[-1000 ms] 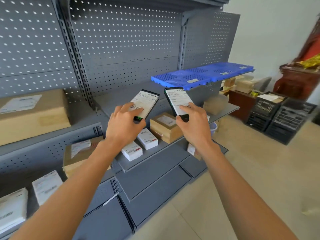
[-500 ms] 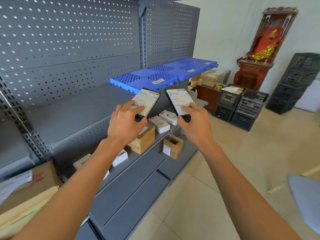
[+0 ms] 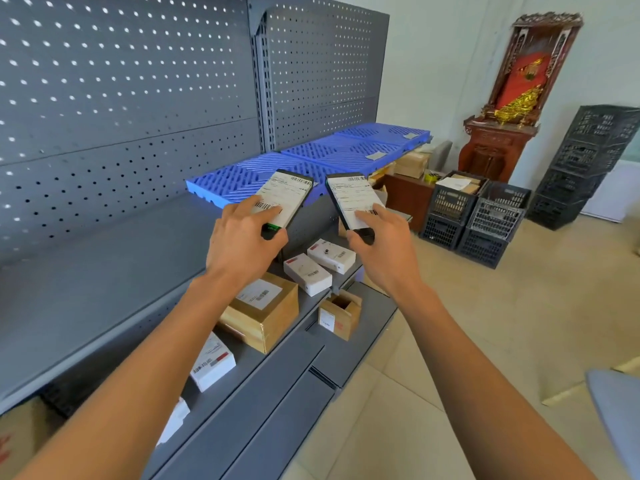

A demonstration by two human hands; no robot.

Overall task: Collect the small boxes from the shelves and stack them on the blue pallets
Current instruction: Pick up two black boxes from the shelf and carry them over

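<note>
before grey shelves (image 3: 104,271), each hand's grip, left (image 3: 242,242) and right (image 3: 384,251), clamps a labelled black box.

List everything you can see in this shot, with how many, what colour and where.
blue pallets: three, blue, in a row on the upper shelf
black boxes: two, black with white labels, one in each hand, in front of the pallets
white boxes: at least four, white, lower shelf
cardboard boxes: two, brown, lower shelf; the smaller one is open
shelving: one unit, grey, perforated back
black crates: several, black, stacked on the floor at right
wooden cabinet: one, dark red, by the far wall
hands: left hand and right hand, each gripping a black box
</note>
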